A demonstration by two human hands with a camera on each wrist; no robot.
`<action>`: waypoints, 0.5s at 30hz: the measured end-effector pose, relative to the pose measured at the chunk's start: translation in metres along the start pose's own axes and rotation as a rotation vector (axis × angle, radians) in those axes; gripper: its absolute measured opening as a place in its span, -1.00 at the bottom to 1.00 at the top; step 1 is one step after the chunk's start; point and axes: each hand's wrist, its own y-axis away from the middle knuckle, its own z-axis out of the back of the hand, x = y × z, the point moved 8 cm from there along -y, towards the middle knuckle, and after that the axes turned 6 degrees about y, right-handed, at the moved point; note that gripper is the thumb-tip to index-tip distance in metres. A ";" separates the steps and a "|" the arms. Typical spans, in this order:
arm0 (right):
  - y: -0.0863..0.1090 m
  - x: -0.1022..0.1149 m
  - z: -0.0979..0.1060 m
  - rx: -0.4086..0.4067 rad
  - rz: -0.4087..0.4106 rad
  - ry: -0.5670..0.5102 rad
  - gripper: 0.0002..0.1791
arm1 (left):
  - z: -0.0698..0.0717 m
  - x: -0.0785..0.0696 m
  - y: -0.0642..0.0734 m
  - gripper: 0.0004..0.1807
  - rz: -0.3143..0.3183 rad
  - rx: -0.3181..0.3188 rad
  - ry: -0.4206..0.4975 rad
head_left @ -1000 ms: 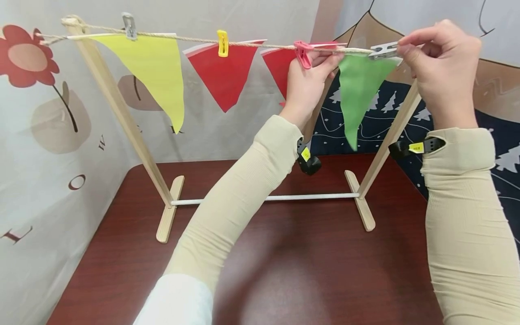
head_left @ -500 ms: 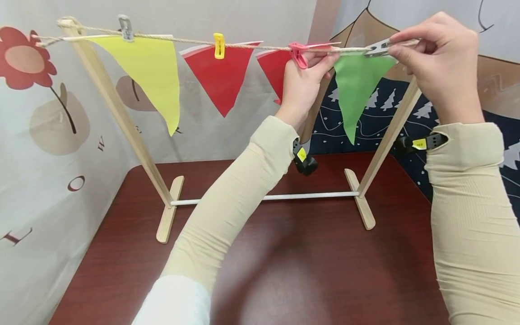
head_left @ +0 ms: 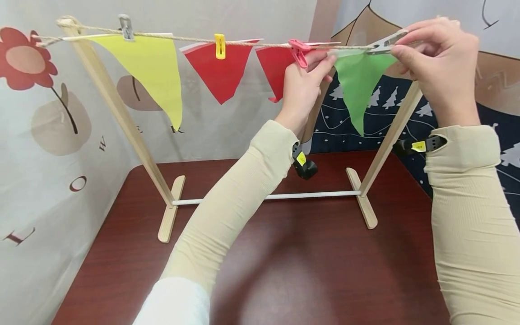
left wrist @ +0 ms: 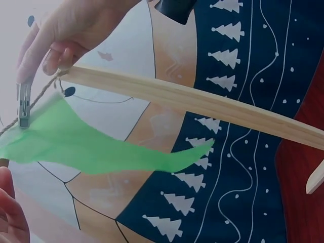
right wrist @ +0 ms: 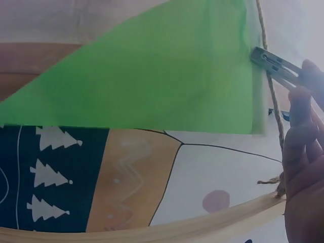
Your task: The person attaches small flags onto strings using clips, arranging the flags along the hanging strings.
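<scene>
A green triangular pennant hangs at the rope, its tip pointing down. The thumb and fingers of my left hand pinch its upper left corner at the line, just right of a pink clothespin. With thumb and index finger, my right hand grips the handles of a grey clothespin. That clothespin's nose overlaps the rope and the pennant's top edge; the right wrist view puts its tip right at the white-edged border. Part of the left fingers is hidden behind the pink clothespin.
Leftward on the rope hang a yellow pennant with a grey clothespin and a red pennant with a yellow one. Another red pennant is partly behind my left hand. A wooden stand rises from the dark red table.
The grey clothespin in my right hand now slants more steeply, nose down onto the rope and pennant edge. The green pennant's tip has swung up slightly to the right. My left hand stays nearly still.
</scene>
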 end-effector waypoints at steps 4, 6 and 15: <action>0.000 0.002 -0.003 0.003 -0.005 -0.043 -0.80 | 0.003 0.000 0.002 -0.70 0.008 -0.007 -0.021; -0.001 0.003 -0.002 0.000 -0.004 -0.053 -0.79 | 0.003 0.000 0.004 -0.70 0.013 0.001 -0.013; -0.003 -0.014 0.005 -0.063 -0.015 -0.123 -0.77 | 0.005 0.004 0.015 -0.77 0.005 0.063 -0.017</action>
